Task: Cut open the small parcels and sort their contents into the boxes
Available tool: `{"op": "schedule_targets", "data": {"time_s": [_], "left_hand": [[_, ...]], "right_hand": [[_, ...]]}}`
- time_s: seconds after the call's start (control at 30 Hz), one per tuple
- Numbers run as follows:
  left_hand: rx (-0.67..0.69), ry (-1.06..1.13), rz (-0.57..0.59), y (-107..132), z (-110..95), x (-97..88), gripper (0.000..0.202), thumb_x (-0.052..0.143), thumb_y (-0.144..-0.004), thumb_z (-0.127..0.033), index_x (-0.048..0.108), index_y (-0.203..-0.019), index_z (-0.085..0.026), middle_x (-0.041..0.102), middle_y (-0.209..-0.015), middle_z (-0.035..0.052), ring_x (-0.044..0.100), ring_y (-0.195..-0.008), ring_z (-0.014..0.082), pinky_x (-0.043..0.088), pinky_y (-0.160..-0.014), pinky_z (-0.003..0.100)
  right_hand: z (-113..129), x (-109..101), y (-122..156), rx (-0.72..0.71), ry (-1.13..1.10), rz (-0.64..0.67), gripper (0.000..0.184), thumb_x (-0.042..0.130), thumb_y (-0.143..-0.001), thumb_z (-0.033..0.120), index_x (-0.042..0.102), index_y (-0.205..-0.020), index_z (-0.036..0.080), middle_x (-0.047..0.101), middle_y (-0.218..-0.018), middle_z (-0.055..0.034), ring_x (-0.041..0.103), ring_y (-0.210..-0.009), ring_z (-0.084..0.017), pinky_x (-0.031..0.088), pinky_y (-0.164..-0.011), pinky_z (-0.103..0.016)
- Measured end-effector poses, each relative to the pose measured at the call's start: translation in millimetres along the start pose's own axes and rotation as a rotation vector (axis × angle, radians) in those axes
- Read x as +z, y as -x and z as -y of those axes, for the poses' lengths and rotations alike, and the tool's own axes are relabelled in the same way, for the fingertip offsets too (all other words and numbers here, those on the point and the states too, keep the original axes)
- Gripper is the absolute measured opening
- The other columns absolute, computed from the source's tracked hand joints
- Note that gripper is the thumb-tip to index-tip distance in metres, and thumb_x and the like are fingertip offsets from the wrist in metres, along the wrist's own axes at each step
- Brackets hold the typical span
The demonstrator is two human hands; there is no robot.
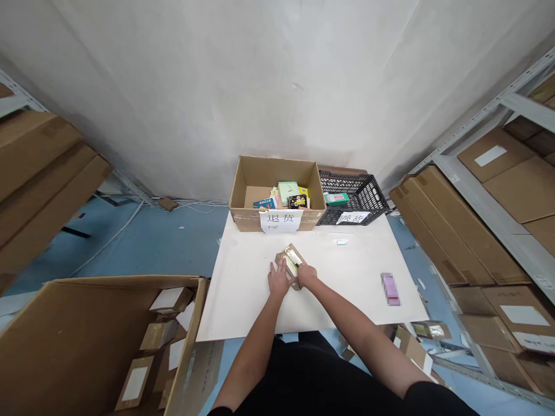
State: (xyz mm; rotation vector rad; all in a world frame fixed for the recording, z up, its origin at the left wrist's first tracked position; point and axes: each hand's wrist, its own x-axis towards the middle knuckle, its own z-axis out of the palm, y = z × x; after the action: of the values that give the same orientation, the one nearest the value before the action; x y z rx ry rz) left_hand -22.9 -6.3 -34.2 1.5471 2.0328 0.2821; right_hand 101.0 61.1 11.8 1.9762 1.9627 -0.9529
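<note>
A small cardboard box [296, 252] with a pale label and shiny tape lies slanted on the white table [243, 289]. My left hand [280, 281] holds it down from the left and near side, fingers spread over its edge. At the box's right side, my right hand [307, 275] is closed around a slim tool with a dark end, which looks like a box cutter [297, 266]. The tool rests against the top of the box; most of it is hidden in my fist.
Behind stand a labelled carton [243, 219] holding several small boxes and a black crate [375, 199] with a green box [336, 199]. A blurred purple item [391, 289] lies at right. A large carton [87, 323] of parcels stands left; shelves [472, 231] stand right.
</note>
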Motion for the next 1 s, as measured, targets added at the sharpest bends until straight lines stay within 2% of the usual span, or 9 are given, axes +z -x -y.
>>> {"op": "schedule_targets", "data": {"time_s": [0.13,0.27,0.4,0.5,0.6,0.67,0.77,0.9,1.0], "left_hand": [[-0.003,0.028,0.012,0.2,-2.2,-2.2,0.100,0.052,-0.084,-0.079,0.020,-0.166,-0.031,0.014,-0.175,0.0015,0.007,-0.157,0.0470,0.031,-0.120,0.058],[-0.016,0.036,0.018,1.0,-4.5,-2.0,0.105,0.051,-0.082,-0.084,0.019,-0.166,-0.031,0.012,-0.175,0.0014,0.007,-0.156,0.0473,0.032,-0.120,0.058],[-0.027,0.010,-0.011,8.0,-9.4,2.4,0.100,0.048,-0.084,-0.083,0.022,-0.165,-0.031,0.012,-0.175,0.0025,0.015,-0.154,0.0482,0.036,-0.116,0.059],[-0.036,-0.083,-0.021,14.8,-20.7,10.3,0.086,0.044,-0.092,-0.072,0.029,-0.164,-0.027,0.013,-0.175,0.0102,0.030,-0.148,0.0471,0.040,-0.111,0.059],[-0.023,-0.169,0.042,16.3,-36.3,18.2,0.084,0.051,-0.094,-0.060,0.032,-0.162,-0.015,0.032,-0.165,0.0265,0.043,-0.139,0.0494,0.035,-0.111,0.065],[0.042,-0.187,0.095,12.1,-43.6,19.4,0.086,0.059,-0.090,-0.054,0.036,-0.160,-0.010,0.049,-0.151,0.0309,0.047,-0.136,0.0504,0.030,-0.113,0.067],[0.166,-0.174,0.124,0.7,-43.2,14.2,0.077,0.063,-0.089,-0.048,0.044,-0.156,-0.016,0.054,-0.149,0.0262,0.041,-0.143,0.0462,0.026,-0.118,0.062],[0.339,-0.104,0.178,-6.8,-26.4,7.0,0.064,0.062,-0.092,-0.044,0.050,-0.153,-0.028,0.032,-0.169,0.0125,0.019,-0.157,0.0384,0.022,-0.124,0.057],[0.385,-0.060,0.184,-2.2,-16.4,7.1,0.062,0.059,-0.094,-0.042,0.048,-0.154,-0.032,0.027,-0.171,0.0069,0.013,-0.160,0.0342,0.022,-0.125,0.056]], "right_hand": [[-29.5,3.0,22.3,0.049,-0.025,-0.008,0.030,0.085,-0.069,0.027,0.072,-0.095,0.020,0.077,-0.100,-0.0176,0.072,-0.111,-0.039,0.055,-0.090,-0.046],[-58.7,-2.9,42.8,0.108,-0.054,0.002,0.018,0.082,-0.071,0.025,0.072,-0.084,0.021,0.076,-0.085,-0.0176,0.075,-0.099,-0.041,0.056,-0.083,-0.050],[-88.1,-18.9,59.2,0.159,-0.060,0.018,0.015,0.079,-0.078,0.032,0.070,-0.080,0.020,0.074,-0.080,-0.0161,0.076,-0.083,-0.037,0.057,-0.074,-0.047],[-107.9,-25.9,72.4,0.176,-0.102,-0.009,0.019,0.070,-0.089,0.037,0.067,-0.087,0.018,0.073,-0.079,-0.0128,0.073,-0.061,-0.027,0.056,-0.067,-0.040],[-118.8,-20.0,84.5,0.166,-0.281,-0.042,0.026,0.053,-0.101,0.042,0.062,-0.104,0.018,0.069,-0.073,-0.0047,0.064,-0.044,-0.017,0.052,-0.060,-0.031],[-121.2,-10.8,90.5,0.152,-0.399,-0.070,0.028,0.047,-0.103,0.041,0.057,-0.117,0.020,0.067,-0.071,-0.0005,0.062,-0.043,-0.015,0.050,-0.057,-0.028],[-123.5,2.1,96.2,0.143,-0.457,-0.164,0.035,0.050,-0.102,0.038,0.049,-0.134,0.024,0.070,-0.078,0.0007,0.066,-0.052,-0.016,0.051,-0.063,-0.026],[-130.2,4.1,98.3,0.167,-0.391,-0.210,0.049,0.050,-0.101,0.031,0.039,-0.149,0.025,0.073,-0.089,-0.0030,0.071,-0.068,-0.020,0.050,-0.072,-0.028],[-132.2,-4.8,93.5,0.129,-0.281,-0.193,0.053,0.046,-0.102,0.025,0.035,-0.153,0.025,0.074,-0.095,-0.0067,0.073,-0.080,-0.023,0.047,-0.074,-0.028]]}}
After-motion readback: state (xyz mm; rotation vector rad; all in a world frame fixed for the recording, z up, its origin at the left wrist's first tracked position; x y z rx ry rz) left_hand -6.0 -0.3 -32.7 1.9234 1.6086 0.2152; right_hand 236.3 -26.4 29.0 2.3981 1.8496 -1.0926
